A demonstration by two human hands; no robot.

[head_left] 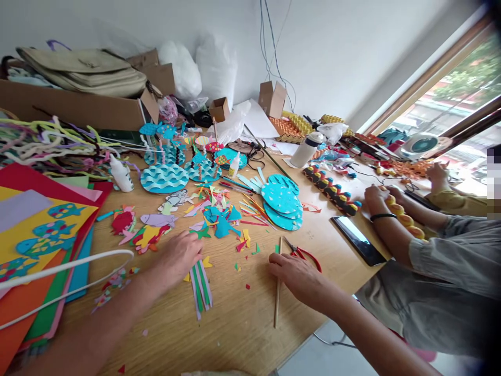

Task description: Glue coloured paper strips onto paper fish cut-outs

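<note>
Now | left hand [180,255] fingers grasping paper strips [201,289]; right hand [294,274] released over wooden stick [277,284]

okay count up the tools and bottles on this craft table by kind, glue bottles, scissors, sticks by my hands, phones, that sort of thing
Glue bottles: 2
Red scissors: 1
Wooden stick under the right hand: 1
Phone: 1
White flask: 1
Left hand on paper strips: not counted
Total: 6
</note>
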